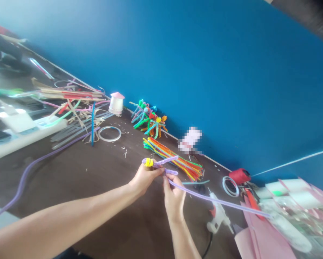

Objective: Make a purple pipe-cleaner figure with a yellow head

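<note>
My left hand [146,177] is closed on a small figure of bent pipe cleaners, with a yellow coil [148,162] and purple arms sticking out to the right. My right hand [174,194] pinches a long purple pipe cleaner [215,198], whose free end stretches far to the right. Both sets of fingertips nearly meet at the purple piece. Just beyond the hands lies a bundle of coloured pipe cleaners [174,158]. Behind it sit several small finished-looking pipe-cleaner figures [152,120].
A glue gun [218,214] lies right of my right hand. Farther right are a wire coil [230,186], a red thread spool [239,176] and pink sheets [264,237]. At left are a power strip [28,135], wooden sticks [72,94] and a loose purple pipe cleaner [42,157]. A blue wall [191,72] borders the table.
</note>
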`<move>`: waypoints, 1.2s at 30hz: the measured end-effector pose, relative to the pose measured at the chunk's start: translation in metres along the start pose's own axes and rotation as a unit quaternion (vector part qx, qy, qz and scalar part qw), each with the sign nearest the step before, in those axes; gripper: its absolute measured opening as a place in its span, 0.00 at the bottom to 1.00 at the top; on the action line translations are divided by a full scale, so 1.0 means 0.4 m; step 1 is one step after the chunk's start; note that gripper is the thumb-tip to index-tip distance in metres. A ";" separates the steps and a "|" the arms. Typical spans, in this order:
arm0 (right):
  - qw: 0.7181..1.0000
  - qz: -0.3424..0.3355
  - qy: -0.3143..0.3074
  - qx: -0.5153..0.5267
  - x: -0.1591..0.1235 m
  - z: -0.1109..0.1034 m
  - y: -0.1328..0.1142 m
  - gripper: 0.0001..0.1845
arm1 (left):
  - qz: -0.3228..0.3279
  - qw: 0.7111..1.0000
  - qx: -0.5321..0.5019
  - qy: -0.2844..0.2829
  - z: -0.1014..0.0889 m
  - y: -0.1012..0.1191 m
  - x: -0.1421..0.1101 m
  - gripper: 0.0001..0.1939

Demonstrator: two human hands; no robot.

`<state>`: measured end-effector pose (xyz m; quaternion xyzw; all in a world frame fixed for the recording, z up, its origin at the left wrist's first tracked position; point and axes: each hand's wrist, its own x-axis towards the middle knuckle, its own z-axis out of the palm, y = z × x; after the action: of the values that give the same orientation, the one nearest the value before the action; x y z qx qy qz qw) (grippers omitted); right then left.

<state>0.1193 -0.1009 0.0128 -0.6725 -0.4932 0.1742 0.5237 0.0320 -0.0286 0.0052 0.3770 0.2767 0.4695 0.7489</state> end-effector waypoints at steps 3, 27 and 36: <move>1.000 -0.019 -0.004 -0.012 -0.006 0.003 -0.003 0.11 | 0.070 0.990 0.120 0.002 -0.009 -0.003 0.001 0.11; 0.985 0.111 -0.051 0.121 0.023 -0.060 -0.002 0.07 | 0.076 0.904 0.344 -0.242 -0.028 0.070 0.021 0.08; 0.882 0.238 -0.112 0.391 0.026 -0.052 0.009 0.05 | 0.004 0.923 0.231 -0.309 -0.035 0.068 0.015 0.12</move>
<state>0.1415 -0.1033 0.0207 -0.4858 -0.2659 0.5465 0.6282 0.0103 -0.0115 0.0193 0.6668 0.1307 0.2555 0.6877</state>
